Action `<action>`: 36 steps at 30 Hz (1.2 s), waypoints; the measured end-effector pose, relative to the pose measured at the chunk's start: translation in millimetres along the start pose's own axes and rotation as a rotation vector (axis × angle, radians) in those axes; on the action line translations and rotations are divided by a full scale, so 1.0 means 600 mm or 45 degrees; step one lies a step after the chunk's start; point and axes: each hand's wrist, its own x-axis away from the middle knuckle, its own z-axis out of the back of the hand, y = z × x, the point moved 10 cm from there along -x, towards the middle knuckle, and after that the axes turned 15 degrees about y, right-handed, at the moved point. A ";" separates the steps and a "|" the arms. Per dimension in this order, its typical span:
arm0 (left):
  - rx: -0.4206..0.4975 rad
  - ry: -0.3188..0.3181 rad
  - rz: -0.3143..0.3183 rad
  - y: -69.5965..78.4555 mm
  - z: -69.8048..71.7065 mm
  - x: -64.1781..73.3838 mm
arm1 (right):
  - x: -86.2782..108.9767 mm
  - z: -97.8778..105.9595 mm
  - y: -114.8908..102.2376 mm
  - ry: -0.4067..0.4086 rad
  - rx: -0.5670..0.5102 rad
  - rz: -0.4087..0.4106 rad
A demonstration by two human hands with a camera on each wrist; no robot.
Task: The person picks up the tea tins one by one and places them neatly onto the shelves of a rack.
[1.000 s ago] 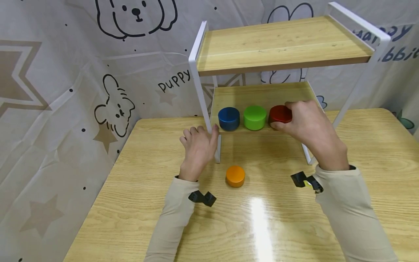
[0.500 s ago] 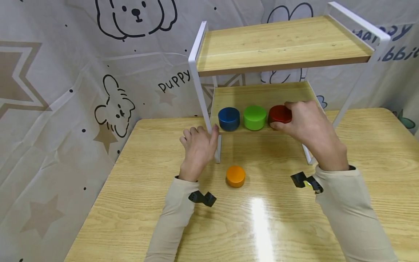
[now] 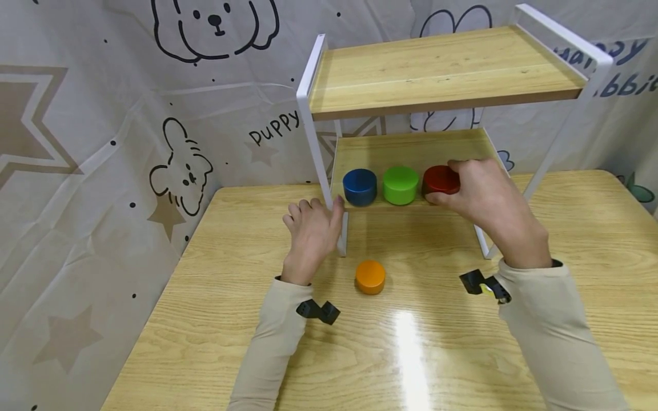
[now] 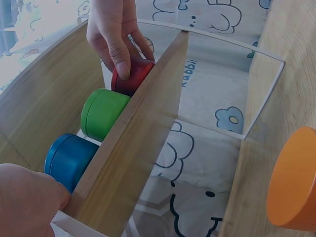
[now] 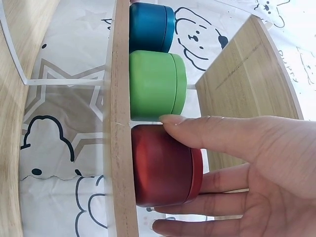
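Three round lidded tins stand in a row on the lower shelf (image 3: 406, 145) of a white-framed rack: a blue tin (image 3: 360, 187), a green tin (image 3: 400, 185) and a red tin (image 3: 440, 181) at the right. My right hand (image 3: 490, 202) holds the red tin, thumb on the near side and fingers behind it; the right wrist view shows the tin's lid on and its base against the shelf. My left hand (image 3: 313, 231) is at the rack's left front post, its thumb against the shelf corner beside the blue tin and its fingers loosely spread to the left.
An orange tin (image 3: 370, 277) stands on the wooden table (image 3: 216, 319) in front of the rack. The rack's upper shelf (image 3: 442, 71) overhangs the tins, and its white right post (image 3: 557, 131) rises beyond my right hand. A printed cloth (image 3: 103, 171) hangs behind.
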 end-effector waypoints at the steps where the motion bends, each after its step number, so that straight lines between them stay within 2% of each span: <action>1: 0.001 -0.001 0.001 0.000 0.000 0.000 | 0.000 0.001 0.000 0.000 0.002 0.000; 12: 0.006 -0.005 0.002 0.000 -0.001 0.000 | 0.003 0.005 0.002 0.018 0.018 0.003; 20: -0.002 -0.002 -0.005 0.001 -0.001 0.000 | 0.012 0.006 0.013 -0.026 0.046 -0.063; 29: -0.011 0.014 -0.016 0.001 0.000 0.001 | 0.033 0.017 0.023 0.022 0.030 -0.065; 36: 0.000 0.014 -0.019 0.003 0.000 0.001 | 0.056 0.019 0.033 -0.033 0.080 -0.073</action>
